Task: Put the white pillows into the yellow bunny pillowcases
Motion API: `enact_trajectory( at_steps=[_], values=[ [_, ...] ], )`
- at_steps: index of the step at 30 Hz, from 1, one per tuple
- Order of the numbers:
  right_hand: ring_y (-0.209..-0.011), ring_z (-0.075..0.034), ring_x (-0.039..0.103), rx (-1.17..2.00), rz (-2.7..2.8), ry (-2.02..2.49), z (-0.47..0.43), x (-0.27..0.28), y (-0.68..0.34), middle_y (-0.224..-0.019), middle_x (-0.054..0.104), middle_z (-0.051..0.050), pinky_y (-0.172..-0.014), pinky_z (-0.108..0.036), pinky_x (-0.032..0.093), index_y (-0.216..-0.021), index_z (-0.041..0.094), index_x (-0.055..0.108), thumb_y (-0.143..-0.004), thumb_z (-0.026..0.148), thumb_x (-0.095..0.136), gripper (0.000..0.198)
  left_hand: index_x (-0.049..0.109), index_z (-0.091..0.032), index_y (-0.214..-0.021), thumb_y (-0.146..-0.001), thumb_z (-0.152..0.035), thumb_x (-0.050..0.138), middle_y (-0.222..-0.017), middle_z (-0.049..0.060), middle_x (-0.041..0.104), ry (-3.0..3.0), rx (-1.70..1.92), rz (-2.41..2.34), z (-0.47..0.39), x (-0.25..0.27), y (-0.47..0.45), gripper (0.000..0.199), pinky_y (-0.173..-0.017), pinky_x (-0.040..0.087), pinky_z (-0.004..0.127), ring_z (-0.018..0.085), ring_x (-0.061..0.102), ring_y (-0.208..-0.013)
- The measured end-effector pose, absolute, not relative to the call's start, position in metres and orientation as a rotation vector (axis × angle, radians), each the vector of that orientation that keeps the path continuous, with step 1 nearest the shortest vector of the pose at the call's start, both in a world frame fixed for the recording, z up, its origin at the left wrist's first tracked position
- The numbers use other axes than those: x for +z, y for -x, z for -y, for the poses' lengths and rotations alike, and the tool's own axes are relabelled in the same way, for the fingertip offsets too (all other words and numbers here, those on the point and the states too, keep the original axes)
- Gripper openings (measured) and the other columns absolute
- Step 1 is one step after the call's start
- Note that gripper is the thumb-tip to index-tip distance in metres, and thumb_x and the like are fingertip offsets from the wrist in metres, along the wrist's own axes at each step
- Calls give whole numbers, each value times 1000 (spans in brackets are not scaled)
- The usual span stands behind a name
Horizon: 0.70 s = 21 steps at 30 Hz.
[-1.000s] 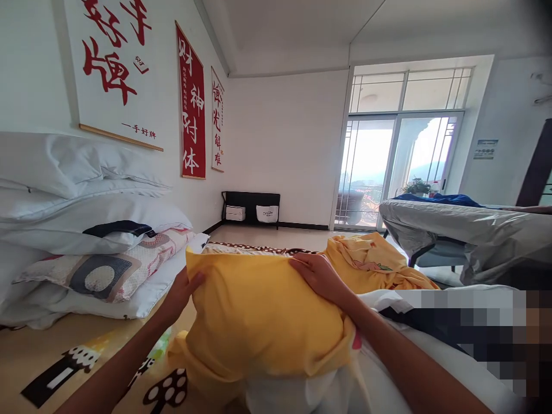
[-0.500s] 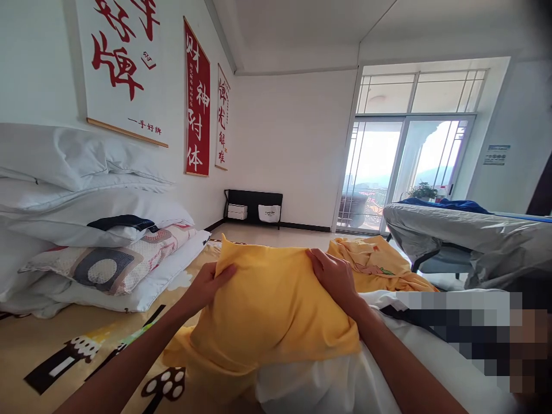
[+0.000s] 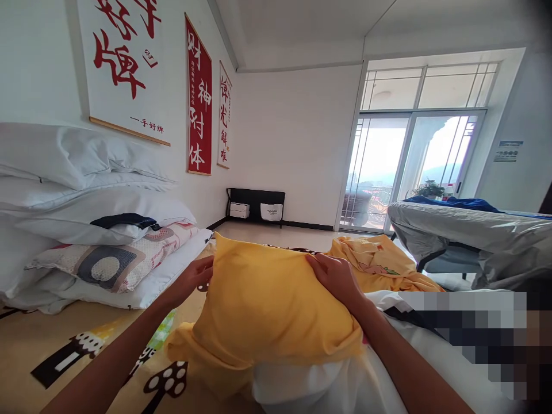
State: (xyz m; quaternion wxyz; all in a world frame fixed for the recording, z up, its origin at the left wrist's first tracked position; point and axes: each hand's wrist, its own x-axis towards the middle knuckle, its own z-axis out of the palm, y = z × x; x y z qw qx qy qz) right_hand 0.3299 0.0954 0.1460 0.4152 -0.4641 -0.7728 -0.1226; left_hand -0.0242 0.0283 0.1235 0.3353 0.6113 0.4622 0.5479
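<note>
1. Head view showed a plump yellow fabric cover (image 3: 267, 310) upright in the middle, directly in front of the person, between the two bare hands.
2. The right hand (image 3: 338, 279) was clamped on the cover's upper edge, thumb and fingers pinching the fabric near its right corner.
3. The left hand (image 3: 192, 282) was at the cover's left edge, fingers bent; whether it gripped the fabric could not be told. The hands were well apart.
4. A soft white fabric pillow (image 3: 302, 385) showed below the cover's near edge; how far it reached inside could not be told.
5. Beneath the left forearm spread a beige sheet with dark brown and green prints (image 3: 26, 345).
6. Beyond the right hand lay a rumpled yellow cloth with a pink and green print (image 3: 371, 259).
7. At left rose a stack of white pillows (image 3: 107, 201), with a patterned grey, red and cream pillow (image 3: 146, 264) among them.
8. At right, a blue cloth (image 3: 466, 204) lay on the plastic-draped tabletop (image 3: 414, 214).
</note>
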Motion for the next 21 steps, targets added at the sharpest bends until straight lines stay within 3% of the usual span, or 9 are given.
enact_trajectory(
  at_steps=[4, 8, 15, 21],
  values=[
    [-49, -13, 42, -279, 1945, 1167, -100, 144, -331, -48, 48, 0, -53, -26, 25, -53, 21, 36, -91, 58, 35, 53, 70, -20, -86, -64, -55, 72, -75, 5, 66, -1711, 1347, -1159, -28, 120, 20, 42, -67, 50, 31, 25, 60, -78],
    [-49, -12, 42, -285, 1944, 1135, -103, 142, -332, -48, 49, 0, -53, -25, 26, -52, 21, 37, -91, 58, 36, 54, 69, -18, -91, -73, -58, 64, -81, 6, 66, -1795, 1392, -1060, -31, 120, 10, 45, -79, 49, 33, 25, 59, -86],
    [-50, -12, 38, -232, 1950, 1149, -108, 141, -337, -48, 47, 0, -54, -26, 27, -51, 21, 37, -90, 61, 35, 56, 65, -18, -79, -78, -59, 58, -71, 3, 61, -1789, 1462, -1095, -35, 118, 6, 42, -70, 48, 29, 20, 58, -75],
    [-50, -12, 36, -146, 1974, 1143, -108, 142, -341, -46, 41, 1, -53, -26, 28, -50, 21, 37, -87, 67, 32, 60, 68, -17, -89, -71, -60, 66, -70, 4, 63, -1556, 1408, -1061, -40, 114, 9, 47, -62, 50, 29, 19, 60, -67]
  ],
)
